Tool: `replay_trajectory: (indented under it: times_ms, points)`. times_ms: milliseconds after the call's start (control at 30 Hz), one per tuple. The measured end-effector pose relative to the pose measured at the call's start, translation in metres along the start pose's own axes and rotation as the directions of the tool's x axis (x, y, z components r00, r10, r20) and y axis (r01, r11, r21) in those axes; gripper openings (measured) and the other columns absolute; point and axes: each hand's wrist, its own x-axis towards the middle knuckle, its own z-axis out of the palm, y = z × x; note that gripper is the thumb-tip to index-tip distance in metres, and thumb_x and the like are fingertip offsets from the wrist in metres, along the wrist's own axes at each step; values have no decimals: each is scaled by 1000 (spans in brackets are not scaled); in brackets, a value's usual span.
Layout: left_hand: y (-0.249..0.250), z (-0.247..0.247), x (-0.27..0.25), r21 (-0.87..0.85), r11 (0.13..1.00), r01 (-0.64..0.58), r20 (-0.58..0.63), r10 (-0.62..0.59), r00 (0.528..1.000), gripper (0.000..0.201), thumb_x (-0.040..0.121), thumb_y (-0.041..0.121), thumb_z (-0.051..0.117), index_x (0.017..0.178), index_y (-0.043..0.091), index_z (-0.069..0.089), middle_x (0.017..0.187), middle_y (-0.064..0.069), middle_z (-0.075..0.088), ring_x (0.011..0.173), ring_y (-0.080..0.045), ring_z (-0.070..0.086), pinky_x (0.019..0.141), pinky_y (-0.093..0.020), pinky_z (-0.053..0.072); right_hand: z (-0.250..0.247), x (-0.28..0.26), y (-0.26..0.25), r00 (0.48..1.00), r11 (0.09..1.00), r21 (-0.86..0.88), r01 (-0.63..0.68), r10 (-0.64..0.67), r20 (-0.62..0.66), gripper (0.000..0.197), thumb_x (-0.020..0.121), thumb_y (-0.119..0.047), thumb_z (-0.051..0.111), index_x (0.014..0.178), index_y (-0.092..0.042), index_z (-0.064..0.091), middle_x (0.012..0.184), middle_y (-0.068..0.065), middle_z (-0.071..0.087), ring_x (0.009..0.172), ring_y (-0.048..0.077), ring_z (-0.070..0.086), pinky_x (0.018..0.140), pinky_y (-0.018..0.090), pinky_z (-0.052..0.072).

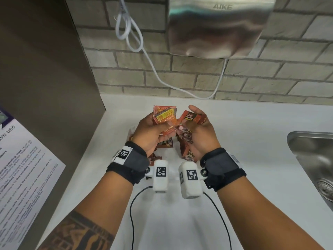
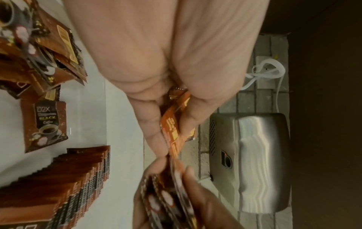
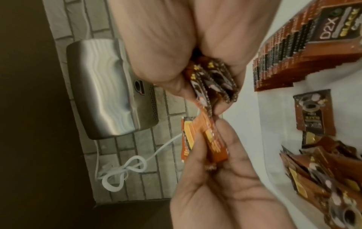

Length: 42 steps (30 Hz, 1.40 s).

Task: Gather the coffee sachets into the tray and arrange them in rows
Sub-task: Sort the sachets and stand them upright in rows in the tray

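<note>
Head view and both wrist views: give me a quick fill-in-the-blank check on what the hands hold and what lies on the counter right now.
1. The left hand grips a bunch of coffee ____.
2. The right hand also holds sachets, and the top one bears the word ____.
3. On the brick wall above the counter hangs a steel dryer marked ____.
4. At the right edge of the counter lies a metal ____.

Missing words: sachets; BLACK; AIKE; sink
</note>
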Motion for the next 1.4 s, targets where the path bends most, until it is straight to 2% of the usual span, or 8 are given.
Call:
replay_trajectory:
  times_ms: [100, 367, 500, 700, 900, 1100, 1200, 1400]
  points:
    - [1, -7, 3, -4, 1000, 17, -28, -18, 999, 32, 95, -2, 61, 126, 6, 63, 117, -14, 73, 104, -30, 72, 82, -36, 62, -5, 3, -5, 1000, 1000, 3, -14, 14, -5, 42, 95, 8, 52, 130, -16, 56, 108, 17, 67, 94, 31, 72, 83, 44, 57]
    - [-3, -6, -1, 180, 983, 36, -14, -34, 999, 32, 87, 18, 78, 117, 10, 71, 103, -10, 77, 93, -26, 76, 73, -28, 62, -10, 2, -8, 990, 898, -439, 12, 50, 130, 17, 86, -5, 76, 98, -14, 67, 67, -2, 68, 58, 16, 60, 54, 30, 51]
    - [-1, -8, 2, 60, 988, 140, -79, -135, 988, 28, 99, 24, 61, 121, 7, 66, 105, -15, 76, 87, -29, 76, 67, -28, 62, -12, 6, -10, 989, 868, -473, 150, -137, 61, 19, 87, -3, 74, 94, -19, 69, 75, -11, 70, 67, 9, 65, 62, 31, 57]
    - [7, -8, 5, -131, 974, 184, -4, -186, 982, 31, 100, 22, 59, 123, 1, 63, 108, -17, 75, 89, -25, 75, 71, -29, 62, -10, 0, 0, 854, 531, -686, 498, -437, 282, 32, 76, 12, 68, 82, -19, 75, 97, -2, 58, 90, 2, 57, 83, 7, 41]
    - [4, -9, 7, -16, 995, 100, -18, -100, 995, 31, 93, 6, 67, 124, 3, 65, 112, -15, 74, 88, -22, 75, 70, -27, 61, -14, 5, 8, 904, 592, -693, 412, -359, 230, 44, 79, 15, 58, 88, -25, 74, 99, -2, 65, 89, 2, 60, 78, 9, 44]
    - [8, -9, 10, 130, 991, 41, -52, -35, 998, 28, 89, 9, 73, 117, 8, 69, 104, -9, 77, 86, -22, 76, 66, -26, 60, -15, 12, -1, 997, 933, -351, 76, -83, -4, 16, 96, -13, 62, 109, -19, 70, 89, 4, 72, 77, 21, 67, 67, 35, 58]
    - [10, -9, 11, 200, 980, 8, -5, -7, 1000, 30, 85, 8, 77, 115, 8, 71, 105, -9, 77, 91, -22, 75, 70, -29, 60, -20, 19, 1, 993, 941, -336, -31, 66, 94, 40, 81, -38, 81, 114, -20, 68, 110, 21, 69, 102, 32, 71, 91, 51, 57]
    - [7, -7, 16, 295, 956, 2, 22, -9, 1000, 30, 86, 16, 78, 114, 7, 72, 101, -12, 76, 84, -27, 71, 69, -29, 60, -18, 17, 3, 940, 895, -445, 36, 121, 318, 46, 79, -5, 80, 122, -11, 64, 112, 13, 73, 106, 32, 69, 95, 52, 54]
